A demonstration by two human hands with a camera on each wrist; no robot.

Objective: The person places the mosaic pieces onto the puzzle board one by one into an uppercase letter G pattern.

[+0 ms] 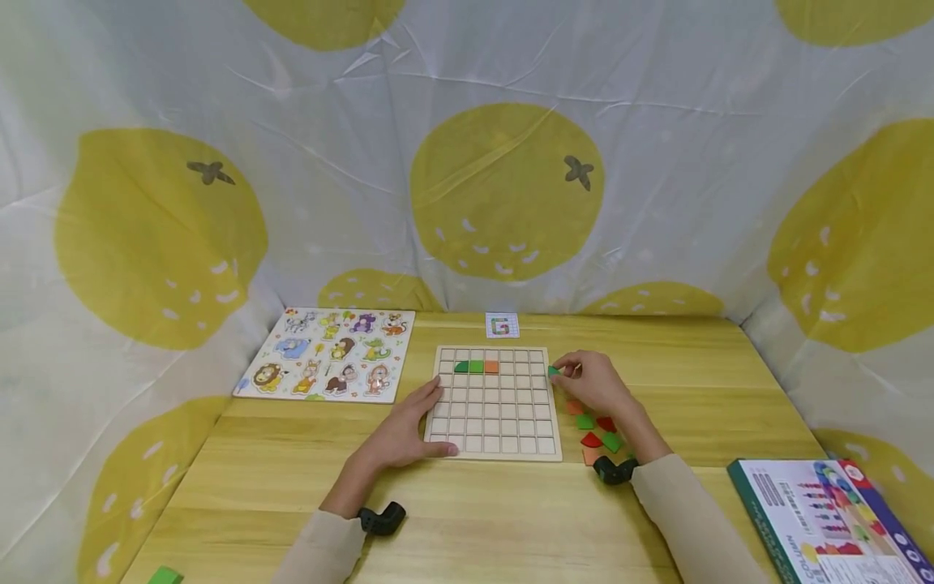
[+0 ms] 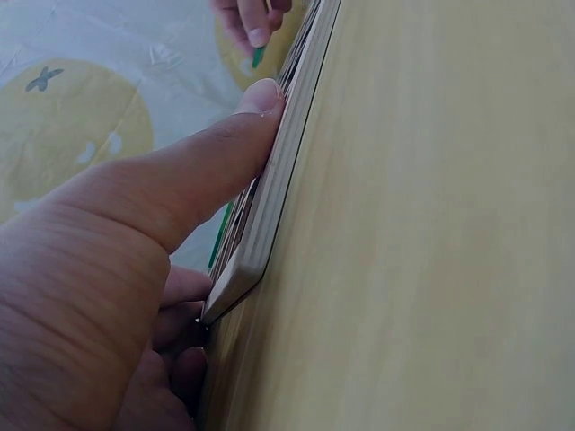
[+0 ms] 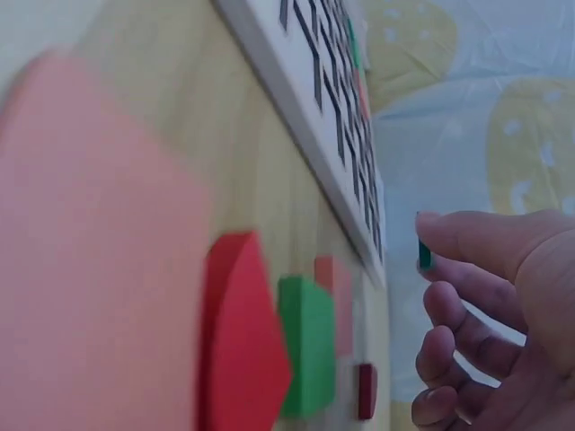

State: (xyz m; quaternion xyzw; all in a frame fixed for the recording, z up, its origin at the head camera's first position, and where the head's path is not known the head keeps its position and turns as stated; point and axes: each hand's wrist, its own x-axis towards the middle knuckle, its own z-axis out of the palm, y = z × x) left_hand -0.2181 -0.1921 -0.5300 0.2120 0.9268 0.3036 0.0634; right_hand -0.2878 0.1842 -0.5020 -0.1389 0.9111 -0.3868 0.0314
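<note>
A wooden grid board (image 1: 492, 420) lies on the table with a dark green quarter-round tile (image 1: 462, 367), a light green square tile (image 1: 477, 367) and an orange square tile (image 1: 491, 367) in its upper row. My left hand (image 1: 400, 428) rests at the board's lower left corner, fingers along the left side and thumb (image 2: 211, 166) stretched on the front edge. Just past the upper right edge, my right hand (image 1: 594, 380) pinches a small green tile (image 3: 424, 254) between thumb and index finger. Its exact shape is mostly hidden by the fingertips.
Loose red, green and orange tiles (image 1: 592, 440) lie right of the board. Behind it is a small pattern card (image 1: 502, 325). An animal puzzle board (image 1: 332, 354) lies left, a printed box (image 1: 832, 519) at front right, and a green block (image 1: 165, 575) at front left.
</note>
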